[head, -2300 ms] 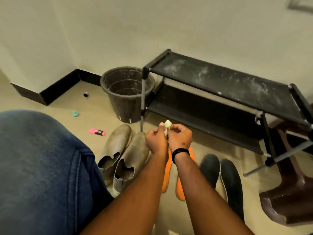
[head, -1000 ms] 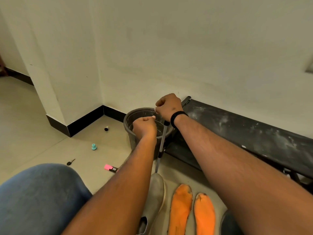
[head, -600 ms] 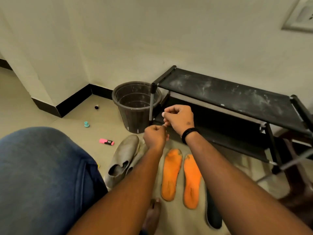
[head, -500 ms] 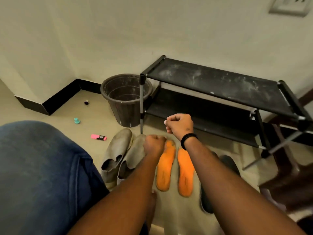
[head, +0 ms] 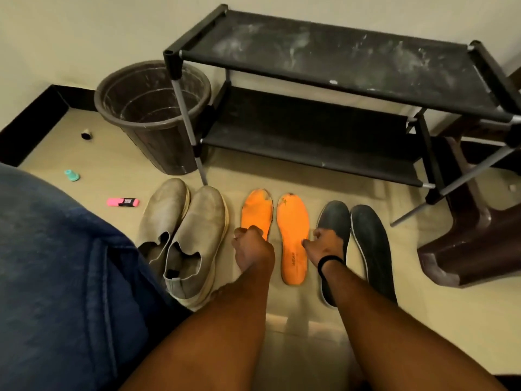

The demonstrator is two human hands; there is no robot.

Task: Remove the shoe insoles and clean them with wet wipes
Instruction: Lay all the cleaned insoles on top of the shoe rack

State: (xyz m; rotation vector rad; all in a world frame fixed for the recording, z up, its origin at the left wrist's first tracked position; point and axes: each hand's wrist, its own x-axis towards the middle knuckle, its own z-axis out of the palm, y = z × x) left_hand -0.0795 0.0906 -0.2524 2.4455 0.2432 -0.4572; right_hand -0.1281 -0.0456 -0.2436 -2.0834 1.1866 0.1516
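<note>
Two orange insoles lie side by side on the floor, the left insole [head: 258, 213] and the right insole [head: 293, 230]. My left hand [head: 252, 249] is down on the heel half of the left insole, fingers curled onto it. My right hand [head: 327, 245], with a black wristband, sits at the right insole's right edge, fingertips touching that edge; a grip is not plain. A pair of beige slip-on shoes [head: 183, 230] stands left of the insoles. A pair of dark shoes [head: 369, 238] stands to the right, partly under my right forearm. No wipe is visible.
A dark bucket [head: 152, 108] stands at the back left beside a dusty black two-tier shoe rack [head: 324, 60]. A brown stool [head: 479, 235] is at the right. A pink highlighter [head: 123, 202] and a teal cap [head: 72, 175] lie on the floor. My jeans-clad knee [head: 56, 263] fills the left.
Both hands carried a balled wipe to the bucket, came back without it, and dropped from in front of the rack onto the orange insoles. The view tilted down.
</note>
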